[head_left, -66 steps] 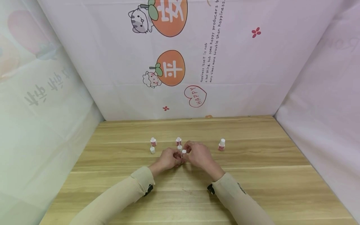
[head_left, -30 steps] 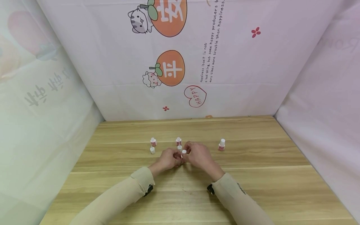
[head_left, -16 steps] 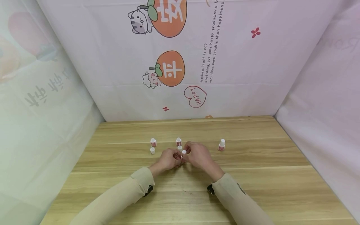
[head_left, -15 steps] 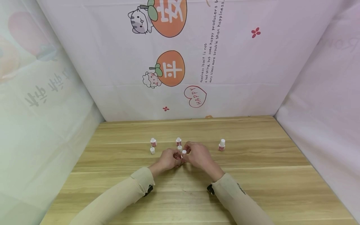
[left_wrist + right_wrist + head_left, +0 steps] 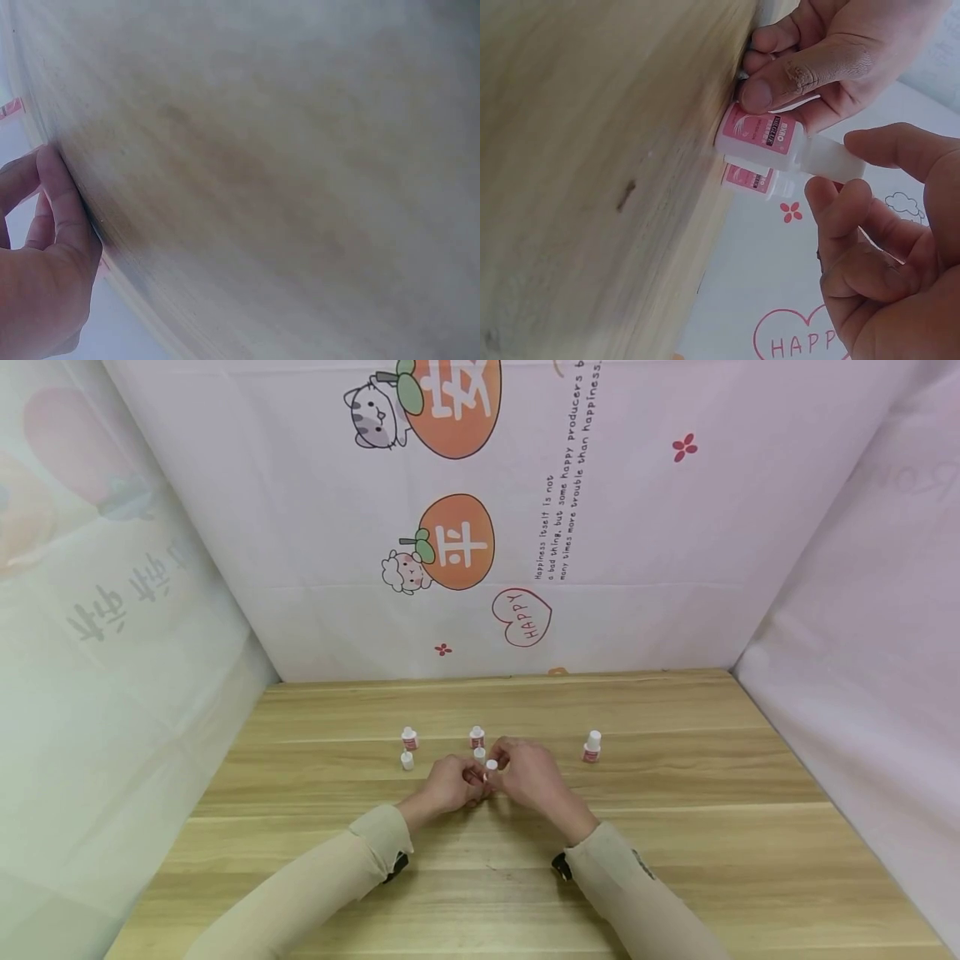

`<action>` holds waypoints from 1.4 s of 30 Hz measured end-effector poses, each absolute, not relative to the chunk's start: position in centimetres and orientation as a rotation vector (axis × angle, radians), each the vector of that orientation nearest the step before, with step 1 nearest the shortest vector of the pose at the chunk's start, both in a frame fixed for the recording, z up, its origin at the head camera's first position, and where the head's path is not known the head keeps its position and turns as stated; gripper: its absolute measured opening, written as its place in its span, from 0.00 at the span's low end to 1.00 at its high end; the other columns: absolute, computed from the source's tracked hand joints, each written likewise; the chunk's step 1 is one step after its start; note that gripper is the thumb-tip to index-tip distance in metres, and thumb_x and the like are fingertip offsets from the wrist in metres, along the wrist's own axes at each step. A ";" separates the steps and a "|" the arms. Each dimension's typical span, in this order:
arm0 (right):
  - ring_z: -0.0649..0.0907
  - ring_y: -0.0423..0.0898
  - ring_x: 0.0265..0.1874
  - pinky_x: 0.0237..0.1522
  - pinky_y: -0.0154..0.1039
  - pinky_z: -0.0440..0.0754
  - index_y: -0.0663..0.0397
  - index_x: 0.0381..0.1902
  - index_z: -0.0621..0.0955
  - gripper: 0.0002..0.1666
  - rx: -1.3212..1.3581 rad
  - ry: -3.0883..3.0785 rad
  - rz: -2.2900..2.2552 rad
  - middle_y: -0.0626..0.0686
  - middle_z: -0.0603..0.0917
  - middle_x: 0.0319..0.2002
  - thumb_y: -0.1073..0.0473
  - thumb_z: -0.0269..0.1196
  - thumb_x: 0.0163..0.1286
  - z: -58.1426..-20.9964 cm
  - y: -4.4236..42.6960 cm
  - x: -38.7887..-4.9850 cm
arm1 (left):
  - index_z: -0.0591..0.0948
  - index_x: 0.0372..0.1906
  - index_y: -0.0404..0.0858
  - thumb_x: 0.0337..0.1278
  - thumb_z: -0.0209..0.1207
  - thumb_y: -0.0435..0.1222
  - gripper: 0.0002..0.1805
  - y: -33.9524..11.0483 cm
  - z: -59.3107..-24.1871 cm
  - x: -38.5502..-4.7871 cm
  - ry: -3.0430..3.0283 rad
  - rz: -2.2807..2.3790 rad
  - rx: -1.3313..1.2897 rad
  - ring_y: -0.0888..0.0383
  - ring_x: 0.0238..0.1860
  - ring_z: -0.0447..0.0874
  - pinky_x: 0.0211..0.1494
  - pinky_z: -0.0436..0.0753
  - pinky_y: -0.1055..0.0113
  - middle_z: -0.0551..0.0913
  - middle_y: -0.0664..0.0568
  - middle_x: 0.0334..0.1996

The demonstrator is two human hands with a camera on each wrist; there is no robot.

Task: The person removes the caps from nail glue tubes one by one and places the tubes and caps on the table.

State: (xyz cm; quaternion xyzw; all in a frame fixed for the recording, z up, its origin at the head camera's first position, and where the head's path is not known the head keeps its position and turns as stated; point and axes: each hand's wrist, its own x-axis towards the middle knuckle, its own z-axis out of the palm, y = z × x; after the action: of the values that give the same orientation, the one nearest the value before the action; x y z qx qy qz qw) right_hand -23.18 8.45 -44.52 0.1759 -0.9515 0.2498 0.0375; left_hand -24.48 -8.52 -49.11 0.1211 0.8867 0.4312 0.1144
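Observation:
My left hand point(image 5: 452, 783) grips the body of a small white bottle with a pink label point(image 5: 759, 135), its thumb against the label in the right wrist view. The thumb and fingers of my right hand point(image 5: 900, 232) pinch that bottle's white cap point(image 5: 834, 159). In the head view the two hands meet around the held bottle, whose cap point(image 5: 491, 765) shows between them, with my right hand point(image 5: 534, 777) on the right. The left wrist view shows my left hand point(image 5: 49, 255) low at the table; the bottle is hidden there.
An uncapped bottle point(image 5: 477, 738) stands just behind the hands, a loose cap point(image 5: 480, 755) in front of it. Farther left are another uncapped bottle point(image 5: 408, 739) and its loose cap point(image 5: 407, 762). A capped bottle point(image 5: 592, 747) stands to the right on the wooden table point(image 5: 675, 843).

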 end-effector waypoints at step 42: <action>0.80 0.42 0.31 0.35 0.39 0.78 0.43 0.34 0.82 0.09 0.530 -2.920 0.745 0.44 0.85 0.31 0.53 0.72 0.59 -44.7 8.4 -23.2 | 0.85 0.35 0.35 0.51 0.62 0.25 0.07 -8.6 -48.9 -24.3 2.595 1.278 0.386 0.67 0.22 0.80 0.26 0.83 0.74 0.85 0.54 0.24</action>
State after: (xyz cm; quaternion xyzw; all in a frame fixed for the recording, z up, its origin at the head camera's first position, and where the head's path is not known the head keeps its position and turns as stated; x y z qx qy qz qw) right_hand -23.16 8.42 -44.65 0.1730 -0.9535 0.2433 0.0410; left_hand -24.32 -8.64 -48.92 0.1315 0.8837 0.4353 0.1112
